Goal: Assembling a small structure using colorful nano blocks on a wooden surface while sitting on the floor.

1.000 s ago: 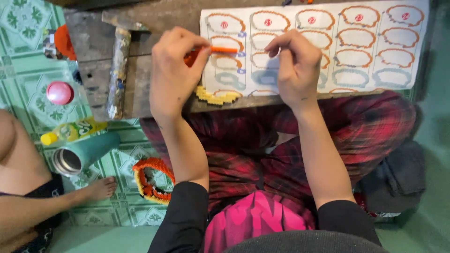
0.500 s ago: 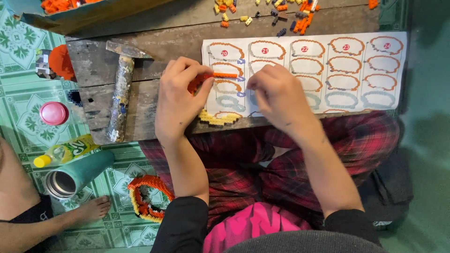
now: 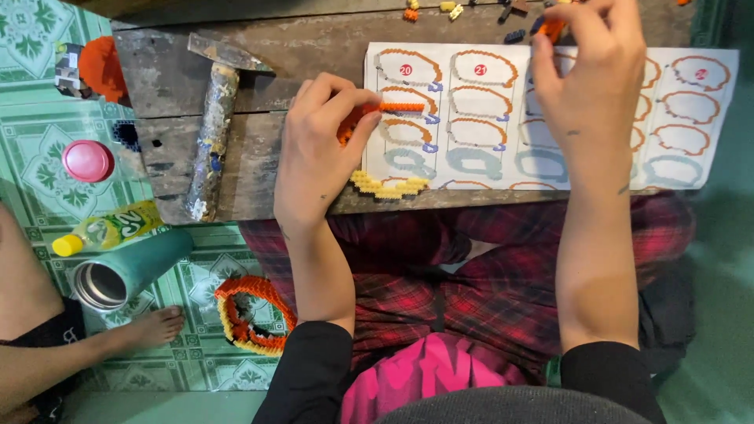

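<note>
Two hands make bead bracelets on a paper sheet.

The left hand (image 3: pixel 318 153) pinches an orange bead string (image 3: pixel 400 107) and holds it on the white sheet (image 3: pixel 487 102) with drawn bracelet shapes. The right hand (image 3: pixel 589 74) grips a small orange bead (image 3: pixel 552 30) at the top of the sheet. A yellow bead strip (image 3: pixel 389 187) lies at the wooden board's (image 3: pixel 259 157) edge. A hammer (image 3: pixel 212 126) rests to the left.

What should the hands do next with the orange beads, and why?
Probably bring the right hand back to the left hand. The right one pinches an orange bead beside the loose beads at the bench's far edge, while the left pinches a partly built orange bead strand over the white template sheet, so that bead likely joins it.
</note>
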